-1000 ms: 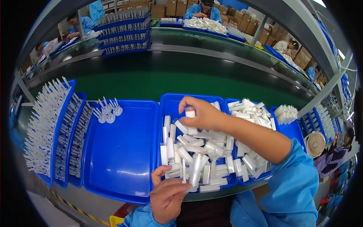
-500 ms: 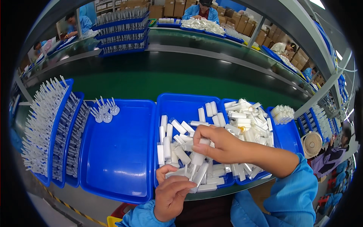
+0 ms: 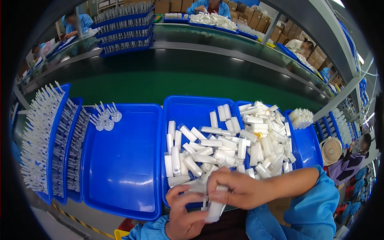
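Observation:
Close to my body, my two hands meet over the near edge of the middle blue tray. My left hand has its thumb and fingers curled round a white, partly clear plastic piece, which tilts downward. My right hand pinches at the upper end of the same piece. Motion blur and the fingers hide how its parts fit together. Beyond my hands, many similar white blocks with clear plastic ends lie loose in the middle tray.
A heaped tray of white pieces stands to the right, with a small fan beyond. On the left, a blue tray holds several stemmed clear parts beside stacked full trays. Co-workers sit across the green belt.
My right hand has come down and nearer, joining my left hand at the piece. The held piece now points down toward me. The view has shifted slightly.

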Demonstrator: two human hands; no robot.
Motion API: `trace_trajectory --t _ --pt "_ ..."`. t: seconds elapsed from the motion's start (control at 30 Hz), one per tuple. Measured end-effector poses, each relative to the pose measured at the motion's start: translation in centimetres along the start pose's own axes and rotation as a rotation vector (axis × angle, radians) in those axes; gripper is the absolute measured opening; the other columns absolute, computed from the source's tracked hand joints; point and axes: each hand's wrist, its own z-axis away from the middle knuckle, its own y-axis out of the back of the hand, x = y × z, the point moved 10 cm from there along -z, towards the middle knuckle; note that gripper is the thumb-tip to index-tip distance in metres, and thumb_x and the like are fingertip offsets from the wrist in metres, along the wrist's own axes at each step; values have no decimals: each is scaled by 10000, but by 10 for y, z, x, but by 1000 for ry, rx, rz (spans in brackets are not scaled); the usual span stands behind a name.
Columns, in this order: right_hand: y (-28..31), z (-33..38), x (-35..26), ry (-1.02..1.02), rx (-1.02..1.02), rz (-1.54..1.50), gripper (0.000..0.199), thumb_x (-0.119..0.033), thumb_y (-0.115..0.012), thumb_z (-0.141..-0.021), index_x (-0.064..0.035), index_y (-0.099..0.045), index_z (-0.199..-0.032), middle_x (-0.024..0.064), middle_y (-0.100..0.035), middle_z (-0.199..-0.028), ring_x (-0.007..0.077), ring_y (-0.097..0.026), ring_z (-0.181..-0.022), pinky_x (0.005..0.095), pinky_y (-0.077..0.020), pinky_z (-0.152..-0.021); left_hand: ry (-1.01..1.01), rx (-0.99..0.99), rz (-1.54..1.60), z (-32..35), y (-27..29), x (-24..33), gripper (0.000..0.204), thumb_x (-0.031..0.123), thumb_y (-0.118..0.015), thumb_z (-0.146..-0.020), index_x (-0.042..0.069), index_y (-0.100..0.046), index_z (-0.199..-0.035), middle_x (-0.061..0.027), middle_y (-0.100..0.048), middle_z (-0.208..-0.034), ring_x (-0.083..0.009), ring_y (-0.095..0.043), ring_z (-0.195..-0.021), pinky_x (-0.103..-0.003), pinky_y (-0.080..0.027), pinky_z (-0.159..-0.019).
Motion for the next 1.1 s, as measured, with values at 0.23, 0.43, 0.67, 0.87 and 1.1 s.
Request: trace_trajectory --t 0.23,0.43,0.67,0.87,1.1 --pt "8 -29 8 74 -244 116 324 -300 -428 -940 -41 -545 -1095 98 -577 -923 249 -549 -912 366 -413 -815 94 -155 -147 2 1 -16 261 237 -641 -813 81 -488 -954 -161 -554 -1022 -383 -423 -1083 -504 -302 -929" --pt "104 -78 94 -345 48 975 434 -270 -617 -789 -90 -552 -1179 163 -630 -996 305 -601 -935 375 -478 -802 179 74 22 -4 19 -25 181 149 -682 -749 87 -563 -871 -111 -591 -944 -379 -434 -1078 -481 -275 -952" --pt "113 -82 85 -227 204 712 296 -210 -658 -744 -86 -583 -1001 114 -614 -773 224 -599 -725 324 -472 -683 159 56 -4 -13 17 -6 146 19 -686 -629 89 -657 -753 -46 -635 -698 -351 -556 -940 -506 -273 -960" --pt "81 -46 64 -299 371 -163 246 -318 -610 -834 -85 -543 -875 -11 -510 -586 51 -428 -470 207 -322 -414 72 -181 -48 -6 -9 -6 209 50 -735 -657 135 -687 -842 -13 -674 -803 -210 -564 -944 -451 -292 -945" --pt "56 -18 48 -271 333 -362 166 -223 -542 -893 -63 -549 -936 6 -545 -807 64 -507 -784 233 -423 -709 57 -250 -70 -9 -26 -4 208 70 -732 -656 154 -698 -843 16 -664 -799 -197 -558 -878 -427 -306 -920"
